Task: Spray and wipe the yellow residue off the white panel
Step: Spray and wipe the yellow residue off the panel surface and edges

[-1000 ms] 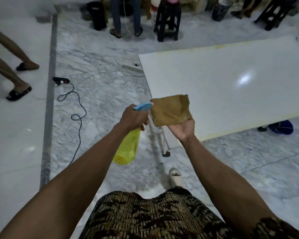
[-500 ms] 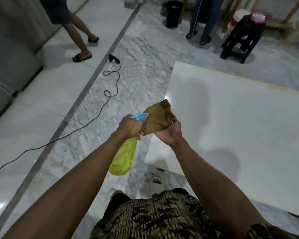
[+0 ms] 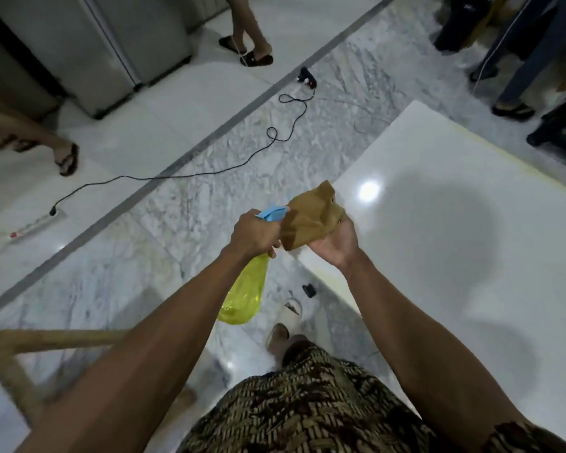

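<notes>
Left hand (image 3: 254,235) grips yellow spray bottle (image 3: 242,294) — nozzle against brown cloth (image 3: 311,217) in right hand (image 3: 335,243).

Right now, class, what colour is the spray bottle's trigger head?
Light blue, atop the yellow spray bottle in the left hand; the head view shows it.

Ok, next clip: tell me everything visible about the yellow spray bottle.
The translucent yellow plastic spray bottle has a light blue trigger head. The left hand grips its neck, the body hanging down and tilted over the marble floor. Its nozzle points at, and seems to touch, the crumpled tan cloth in the right hand.
</notes>
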Tool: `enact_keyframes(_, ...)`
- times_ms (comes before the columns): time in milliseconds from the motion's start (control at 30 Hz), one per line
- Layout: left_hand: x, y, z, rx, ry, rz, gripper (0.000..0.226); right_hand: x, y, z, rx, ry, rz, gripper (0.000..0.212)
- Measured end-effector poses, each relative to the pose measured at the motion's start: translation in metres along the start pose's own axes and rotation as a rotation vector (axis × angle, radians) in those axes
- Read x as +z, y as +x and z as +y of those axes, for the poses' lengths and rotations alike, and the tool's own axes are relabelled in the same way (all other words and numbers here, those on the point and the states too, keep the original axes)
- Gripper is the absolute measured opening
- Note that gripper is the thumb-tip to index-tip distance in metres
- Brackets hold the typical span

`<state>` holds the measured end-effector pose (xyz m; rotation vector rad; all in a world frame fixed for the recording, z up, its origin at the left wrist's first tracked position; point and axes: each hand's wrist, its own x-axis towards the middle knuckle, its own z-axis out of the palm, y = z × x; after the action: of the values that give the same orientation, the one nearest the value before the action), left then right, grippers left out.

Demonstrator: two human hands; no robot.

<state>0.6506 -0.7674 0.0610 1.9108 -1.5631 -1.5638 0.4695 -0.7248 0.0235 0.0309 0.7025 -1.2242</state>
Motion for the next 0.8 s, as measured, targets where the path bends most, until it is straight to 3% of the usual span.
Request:
enact_keyframes(167, 0.005, -0.052, -0.049, -0.017, -0.145, 0.115, 0.056, -0.021, -0.013, -0.011, -0.101, -0.396, 0.245, 0.064)
enact_keyframes(300, 0.014, -0.087, -0.088, -0.104, -0.18, 0.206, 0.046, -0.009, -0.01, -0.02, -0.354, -1.07, 0.464, 0.051)
enact_keyframes(433, 0.031, -0.103, -0.112, -0.199, -0.278, 0.296, 0.035, -0.021, 0.02, 0.0, -0.571, -1.819, 0.284, 0.055)
enact_keyframes(500, 0.045, -0.106, -0.122, -0.252, -0.335, 0.324, 0.034, -0.05, 0.043, 0.027, -0.495, -2.28, 0.104, 0.066)
enact_keyframes(533, 0.053, -0.108, -0.125, -0.275, -0.364, 0.335, 0.037, -0.069, 0.051, 0.04, -0.369, -2.453, 0.023, 0.066)
enact_keyframes(600, 0.068, -0.108, -0.13, -0.3, -0.42, 0.356, 0.049, -0.102, 0.06, 0.055, -0.166, -2.59, -0.079, 0.064)
enact_keyframes(633, 0.075, -0.107, -0.13, -0.306, -0.436, 0.373, 0.054, -0.112, 0.062, 0.057, -0.172, -2.586, -0.094, 0.065)
enact_keyframes(800, 0.101, -0.099, -0.124, -0.337, -0.507, 0.405, 0.062, -0.094, 0.073, 0.059, -0.426, -2.607, -0.012, 0.07)
